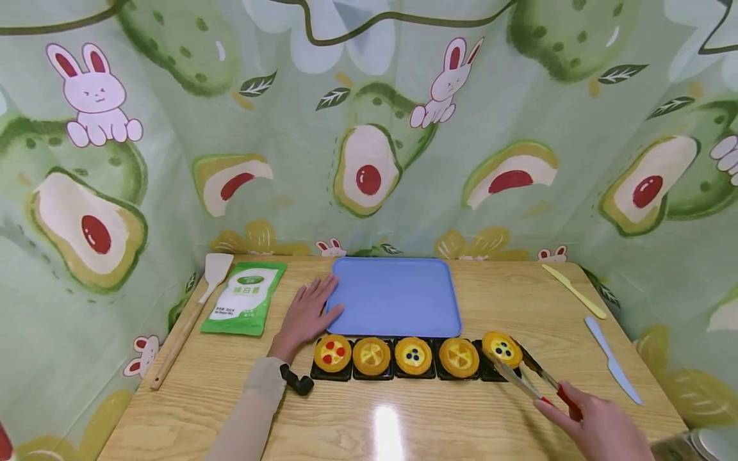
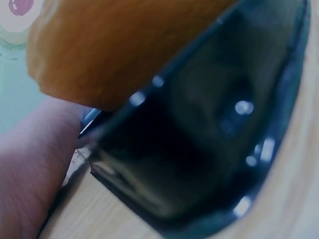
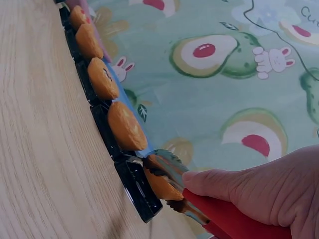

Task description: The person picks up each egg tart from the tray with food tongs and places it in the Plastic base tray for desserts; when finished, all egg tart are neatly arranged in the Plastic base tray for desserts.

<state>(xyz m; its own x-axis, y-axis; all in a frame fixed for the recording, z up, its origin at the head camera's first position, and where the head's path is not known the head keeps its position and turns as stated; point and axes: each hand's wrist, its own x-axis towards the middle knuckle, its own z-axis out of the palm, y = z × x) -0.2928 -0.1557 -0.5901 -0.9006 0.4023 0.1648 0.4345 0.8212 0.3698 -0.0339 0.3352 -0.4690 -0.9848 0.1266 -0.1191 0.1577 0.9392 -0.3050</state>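
Note:
My right hand [image 1: 605, 419] grips red-handled metal tongs [image 3: 214, 209]. Between the tong tips is an egg tart with blueberries [image 1: 503, 350], raised and tilted over the rightmost black tray [image 3: 137, 191]. To its left, a row of tarts sits in black trays: a wedge-patterned tart [image 1: 459, 357], a blueberry tart [image 1: 413, 356], another wedge-patterned tart [image 1: 371, 356] and a red-topped tart [image 1: 332, 353]. My left hand [image 1: 308, 310] lies with fingers extended, touching the left edge of the blue tray [image 1: 398, 298]. The left wrist view shows one tart and its black tray up close, blurred.
At the left lie a white spatula with a wooden handle [image 1: 198, 307] and a green-white packet [image 1: 245, 298]. A yellow knife [image 1: 573, 291] and a blue knife [image 1: 613, 360] are on the right. A jar [image 1: 706, 444] stands at the lower right corner. Patterned cloth [image 1: 277, 211] hangs behind the table.

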